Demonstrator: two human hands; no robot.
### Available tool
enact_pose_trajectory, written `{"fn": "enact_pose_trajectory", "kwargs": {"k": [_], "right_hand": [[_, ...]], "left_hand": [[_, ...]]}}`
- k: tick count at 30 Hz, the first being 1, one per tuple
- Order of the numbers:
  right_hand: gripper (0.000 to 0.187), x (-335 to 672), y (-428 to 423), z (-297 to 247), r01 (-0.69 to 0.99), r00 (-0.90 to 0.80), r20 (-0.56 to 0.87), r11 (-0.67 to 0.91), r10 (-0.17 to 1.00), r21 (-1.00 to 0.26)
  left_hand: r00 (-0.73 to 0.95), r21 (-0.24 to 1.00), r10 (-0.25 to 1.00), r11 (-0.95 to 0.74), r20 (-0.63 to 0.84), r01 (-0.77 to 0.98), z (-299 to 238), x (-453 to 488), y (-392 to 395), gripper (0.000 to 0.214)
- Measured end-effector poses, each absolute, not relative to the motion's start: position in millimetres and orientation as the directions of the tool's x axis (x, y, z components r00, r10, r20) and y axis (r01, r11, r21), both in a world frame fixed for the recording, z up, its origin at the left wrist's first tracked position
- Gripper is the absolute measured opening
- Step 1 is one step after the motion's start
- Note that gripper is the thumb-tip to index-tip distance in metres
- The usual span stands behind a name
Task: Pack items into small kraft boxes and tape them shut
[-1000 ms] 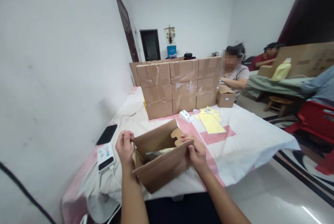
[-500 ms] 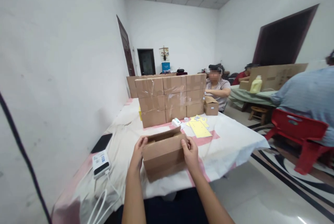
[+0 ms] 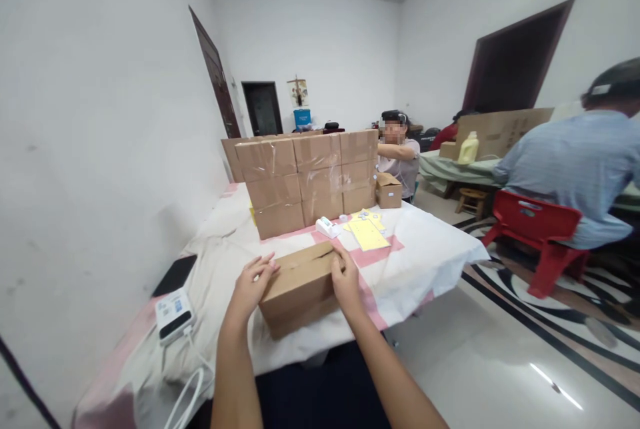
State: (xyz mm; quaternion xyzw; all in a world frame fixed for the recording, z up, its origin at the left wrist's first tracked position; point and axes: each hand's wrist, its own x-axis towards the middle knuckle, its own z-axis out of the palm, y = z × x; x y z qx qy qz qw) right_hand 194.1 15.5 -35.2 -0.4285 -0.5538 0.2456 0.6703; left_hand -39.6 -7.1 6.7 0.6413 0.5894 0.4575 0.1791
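Note:
A brown cardboard box (image 3: 300, 289) sits near the front edge of the cloth-covered table (image 3: 430, 252), its top flaps closed. My left hand (image 3: 253, 282) rests on the box's left top corner with fingers stretched flat over the flap. My right hand (image 3: 345, 277) presses against the box's right end, fingers curled over the top edge. Both hands hold the box between them.
A wall of taped cardboard boxes (image 3: 307, 179) stands further back. In front of it lie a white device (image 3: 327, 226) and yellow sheets (image 3: 367, 232). A power bank (image 3: 173, 314) and dark phone (image 3: 175, 274) lie at left. People sit at right, one on a red chair (image 3: 540, 232).
The box's flaps, open a second ago, are now folded shut. My hands moved from the flaps onto the box's top and ends. The view has lifted and swung right.

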Motion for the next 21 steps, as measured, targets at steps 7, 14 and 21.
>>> {"fn": "enact_pose_trajectory", "kwargs": {"k": [7, 14, 21], "right_hand": [[0.028, 183.9, 26.5, -38.6, 0.189, 0.289, 0.589, 0.558, 0.755, -0.808], [0.024, 192.6, 55.6, -31.5, 0.282, 0.141, 0.658, 0.607, 0.740, -0.743], [0.030, 227.4, 97.7, -19.3, 0.220, -0.166, 0.596, 0.619, 0.785, -0.754]], "left_hand": [[-0.014, 0.435, 0.932, -0.155, 0.362, 0.887, 21.0, 16.8, -32.3, 0.040], [0.025, 0.339, 0.951, -0.134, 0.309, 0.931, 24.4, 24.9, -14.0, 0.060], [0.013, 0.363, 0.975, -0.095, 0.221, 0.927, 39.9, 25.0, 1.5, 0.056]]}}
